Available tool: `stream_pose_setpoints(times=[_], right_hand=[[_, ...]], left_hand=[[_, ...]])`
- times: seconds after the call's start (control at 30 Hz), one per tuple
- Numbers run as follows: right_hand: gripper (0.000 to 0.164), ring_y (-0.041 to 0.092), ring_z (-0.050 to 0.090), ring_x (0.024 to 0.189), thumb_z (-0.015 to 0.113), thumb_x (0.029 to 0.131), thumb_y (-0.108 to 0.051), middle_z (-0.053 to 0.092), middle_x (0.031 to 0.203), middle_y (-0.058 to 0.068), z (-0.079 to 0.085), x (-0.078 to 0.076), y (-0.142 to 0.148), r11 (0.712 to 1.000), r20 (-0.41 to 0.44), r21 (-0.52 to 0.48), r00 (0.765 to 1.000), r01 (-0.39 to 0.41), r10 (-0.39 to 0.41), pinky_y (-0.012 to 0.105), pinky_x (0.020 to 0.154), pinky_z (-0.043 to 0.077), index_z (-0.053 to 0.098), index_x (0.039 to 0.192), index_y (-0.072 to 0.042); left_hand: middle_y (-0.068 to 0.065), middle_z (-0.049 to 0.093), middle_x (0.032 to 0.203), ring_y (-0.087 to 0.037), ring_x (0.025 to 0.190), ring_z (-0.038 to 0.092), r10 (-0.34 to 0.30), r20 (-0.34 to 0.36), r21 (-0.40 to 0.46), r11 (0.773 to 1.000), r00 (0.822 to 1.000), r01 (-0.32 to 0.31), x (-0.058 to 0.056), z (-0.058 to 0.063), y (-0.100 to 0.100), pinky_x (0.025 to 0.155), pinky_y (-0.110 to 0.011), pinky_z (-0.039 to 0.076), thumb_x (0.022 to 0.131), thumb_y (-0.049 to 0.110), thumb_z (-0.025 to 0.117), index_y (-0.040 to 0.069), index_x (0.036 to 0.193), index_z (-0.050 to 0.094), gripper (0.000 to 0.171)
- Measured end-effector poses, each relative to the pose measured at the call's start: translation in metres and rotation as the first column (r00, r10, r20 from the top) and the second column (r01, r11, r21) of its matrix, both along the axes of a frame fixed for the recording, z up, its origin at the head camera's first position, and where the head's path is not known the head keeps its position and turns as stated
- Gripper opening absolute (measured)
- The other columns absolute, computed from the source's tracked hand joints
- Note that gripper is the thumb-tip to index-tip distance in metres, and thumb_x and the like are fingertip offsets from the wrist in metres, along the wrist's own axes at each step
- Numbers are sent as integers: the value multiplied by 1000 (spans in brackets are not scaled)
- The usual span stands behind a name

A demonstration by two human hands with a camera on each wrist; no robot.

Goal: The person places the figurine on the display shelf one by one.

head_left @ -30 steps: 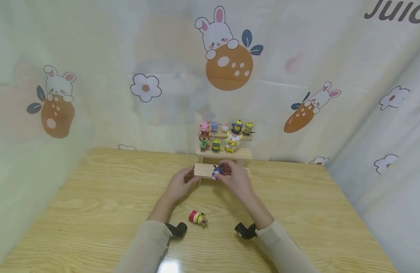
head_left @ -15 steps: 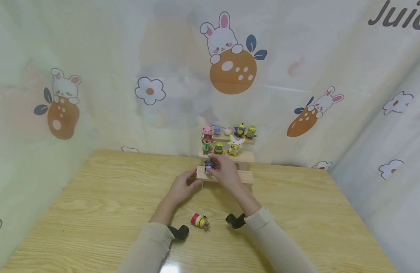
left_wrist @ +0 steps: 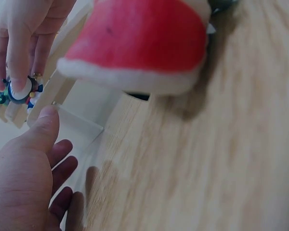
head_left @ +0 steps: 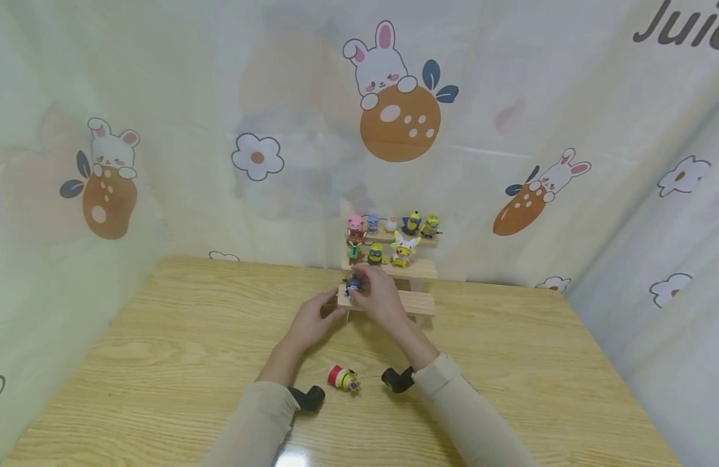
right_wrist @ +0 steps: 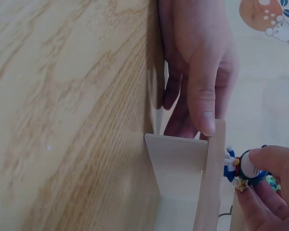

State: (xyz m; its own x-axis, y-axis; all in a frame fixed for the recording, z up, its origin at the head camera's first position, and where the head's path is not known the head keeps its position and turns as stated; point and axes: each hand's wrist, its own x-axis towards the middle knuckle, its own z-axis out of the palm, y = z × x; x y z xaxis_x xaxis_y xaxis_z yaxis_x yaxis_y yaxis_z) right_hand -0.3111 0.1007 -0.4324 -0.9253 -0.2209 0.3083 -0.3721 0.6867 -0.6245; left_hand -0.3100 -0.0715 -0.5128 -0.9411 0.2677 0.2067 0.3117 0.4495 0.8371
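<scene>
In the head view my right hand [head_left: 379, 298] holds a small blue-and-white Doraemon figurine [head_left: 352, 287] at the left end of the bottom step of a wooden display shelf [head_left: 417, 302]. The right wrist view shows thumb and fingers pinching the figurine's head [right_wrist: 251, 169], its feet at the step's surface; whether they touch is hard to tell. At that step's left end, my left hand [head_left: 312, 320] grips the board, thumb on its edge. A yellow figurine in red and white [head_left: 343, 379] lies on its side between my forearms, large in the left wrist view.
On the middle step stand a fox figurine [head_left: 356, 250], a Minion [head_left: 375, 253] and a white-eared yellow figurine [head_left: 402, 250]. Several more, including a pink one [head_left: 356, 223], line the top step. A patterned curtain [head_left: 301, 207] hangs behind the wooden table [head_left: 511, 363].
My right hand has carried the Doraemon figurine leftward along the bottom step to its left end. My left hand has stayed at the shelf's end. The head view has shifted slightly.
</scene>
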Motion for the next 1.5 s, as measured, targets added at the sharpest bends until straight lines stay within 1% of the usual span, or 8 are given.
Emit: stream_pose_setpoints(times=[0.17,0.4,0.63,0.8,1.0,1.1,1.27,1.5], right_hand=[[47,21,60,104,73,81,-7,63,110,9,-2,1,2,999,-40,32,999,1,1,31,92,53,57,126,-7],[50,21,59,106,72,82,-12,62,113,7,2,7,5,999,-14,50,1000,18,-18,34,95,52,55,130,-11],[47,26,59,108,72,84,-16,58,118,9,7,33,20,998,-28,19,998,59,-59,36,92,54,57,128,-13],[36,23,61,102,71,85,-18,60,115,4,5,75,23,984,-6,157,996,-82,84,35,88,55,63,120,-12],[52,18,63,99,70,85,-29,63,113,5,-5,109,18,908,159,293,951,-301,264,29,82,56,53,132,-12],[67,16,63,98,71,83,-38,63,115,4,-6,115,14,875,220,353,938,-332,268,30,83,55,45,139,-12],[83,16,62,101,74,78,-45,64,117,3,-9,119,10,858,282,404,935,-318,213,34,87,54,37,145,-12],[75,12,60,99,78,76,-33,63,113,1,-17,119,8,855,263,399,934,-332,240,31,87,54,43,139,-13]], left_hand=[[-10,62,126,-24,117,58,-6,-5,-4,1000,1000,6,1,-2,2,106,-41,44,91,33,62,10,143,42,60],[-9,62,126,-24,117,58,-7,-5,-9,1000,1000,7,3,-4,4,106,-41,44,91,34,63,11,143,42,60],[-7,60,130,-25,122,54,5,19,-28,1000,1000,-4,5,-5,8,109,-44,40,90,39,62,14,144,41,63],[-5,59,131,-23,124,53,8,39,-11,1000,999,-8,5,-1,6,110,-44,39,89,40,63,15,144,40,64],[-5,58,133,-25,126,51,20,33,-12,1000,999,-20,4,1,4,111,-46,37,88,43,63,13,144,40,67],[-5,58,134,-25,126,51,19,49,-10,1000,999,-19,5,2,3,111,-45,36,89,44,63,14,145,40,67],[-6,57,134,-26,127,50,23,53,-6,1000,998,-23,5,3,2,112,-45,36,89,43,62,15,145,40,66],[-7,57,135,-27,129,48,30,32,-18,999,999,-30,4,4,1,113,-46,33,89,43,63,14,144,41,66]])
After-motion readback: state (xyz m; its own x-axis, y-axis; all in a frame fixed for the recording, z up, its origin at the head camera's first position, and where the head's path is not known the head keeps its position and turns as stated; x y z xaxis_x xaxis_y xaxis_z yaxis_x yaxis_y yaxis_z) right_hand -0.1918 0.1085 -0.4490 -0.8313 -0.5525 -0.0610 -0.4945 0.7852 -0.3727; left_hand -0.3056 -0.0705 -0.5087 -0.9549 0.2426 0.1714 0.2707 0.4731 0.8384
